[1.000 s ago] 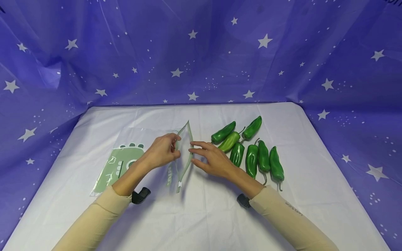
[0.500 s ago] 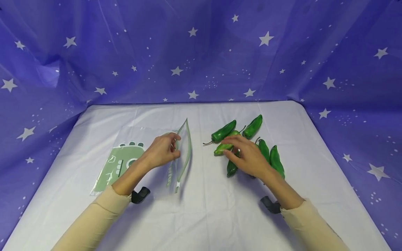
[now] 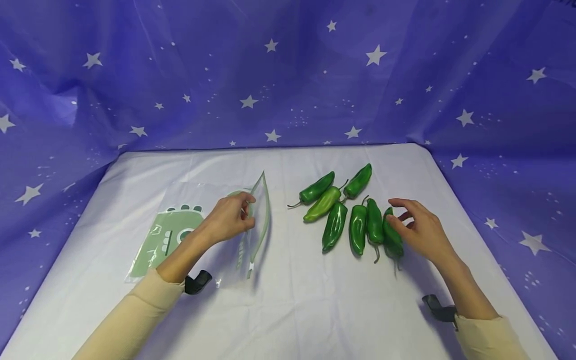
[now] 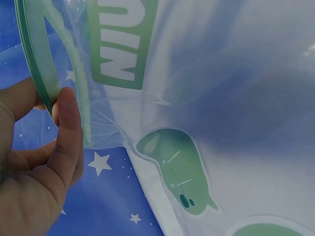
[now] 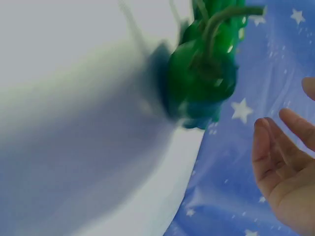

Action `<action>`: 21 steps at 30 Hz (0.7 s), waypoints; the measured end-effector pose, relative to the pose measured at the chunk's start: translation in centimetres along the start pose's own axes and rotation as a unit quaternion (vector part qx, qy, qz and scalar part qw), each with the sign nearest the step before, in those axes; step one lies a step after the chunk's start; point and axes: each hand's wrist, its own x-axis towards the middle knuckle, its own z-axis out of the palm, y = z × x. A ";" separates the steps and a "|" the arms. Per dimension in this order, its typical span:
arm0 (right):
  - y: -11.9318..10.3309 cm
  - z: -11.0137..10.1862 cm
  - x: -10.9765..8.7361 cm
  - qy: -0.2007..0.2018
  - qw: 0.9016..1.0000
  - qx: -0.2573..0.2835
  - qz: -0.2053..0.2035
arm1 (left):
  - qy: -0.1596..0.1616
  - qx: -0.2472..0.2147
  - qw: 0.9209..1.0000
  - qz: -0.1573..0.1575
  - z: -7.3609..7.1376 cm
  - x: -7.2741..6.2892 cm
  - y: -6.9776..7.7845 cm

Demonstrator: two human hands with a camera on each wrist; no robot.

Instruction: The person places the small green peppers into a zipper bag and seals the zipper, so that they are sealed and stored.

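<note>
A clear zip bag (image 3: 155, 245) with a green cartoon print lies on its side at the left, its green-edged mouth spread apart and facing right. My left hand (image 3: 228, 216) pinches one side of that mouth; in the left wrist view, thumb and fingers of the left hand (image 4: 47, 152) grip the green zip strip. Several green peppers (image 3: 334, 227) lie to the right of the bag. By the rightmost pepper (image 3: 393, 242) hovers my right hand (image 3: 423, 232), fingers loosely bent and holding nothing. The right wrist view has the right hand (image 5: 290, 167) apart from a blurred pepper (image 5: 202, 78).
A white cloth (image 3: 288, 320) covers the table. Behind and at the sides hangs a purple-blue sheet (image 3: 297, 75) with white stars. A black wrist mount (image 3: 438, 308) sits on the right wrist, and another black mount (image 3: 198, 282) on the left.
My right hand has left the bag's mouth and moved right across the peppers to the rightmost one. The left hand has stayed at the bag, whose mouth remains spread.
</note>
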 end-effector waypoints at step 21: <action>1.9 1.2 -4.0 -0.096 0.987 -0.003 0.130 | 0.000 -0.012 1.000 0.003 0.4 0.1 -0.6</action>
